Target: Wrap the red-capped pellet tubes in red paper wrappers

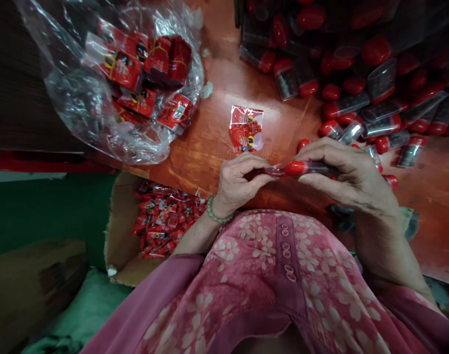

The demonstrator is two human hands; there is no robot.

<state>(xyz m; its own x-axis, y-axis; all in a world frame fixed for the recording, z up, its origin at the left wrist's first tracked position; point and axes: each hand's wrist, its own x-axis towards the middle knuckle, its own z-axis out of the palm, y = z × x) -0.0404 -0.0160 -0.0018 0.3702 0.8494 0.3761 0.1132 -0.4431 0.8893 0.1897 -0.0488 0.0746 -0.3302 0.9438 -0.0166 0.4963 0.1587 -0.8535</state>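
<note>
My left hand (pixel 239 183), with a green bead bracelet (pixel 217 209) at its wrist, pinches a red-printed plastic sleeve (pixel 274 170) between thumb and fingers. Opposite it, my right hand (pixel 351 169) is closed around a clear container with a red cap (pixel 297 168), held level with the cap pointing left. Cap and sleeve meet between the hands; how far one is inside the other I cannot tell. Just beyond my left hand, a few flat red printed sleeves (pixel 246 129) lie on the orange-brown tabletop (pixel 213 118).
Many red-capped clear containers (pixel 384 118) are heaped at the far right. A clear plastic bag (pixel 136 147) at upper left holds banded bundles of red sleeves (pixel 125 69). Below the table edge, a cardboard box (pixel 123 221) contains many wrapped red pieces (pixel 165 221).
</note>
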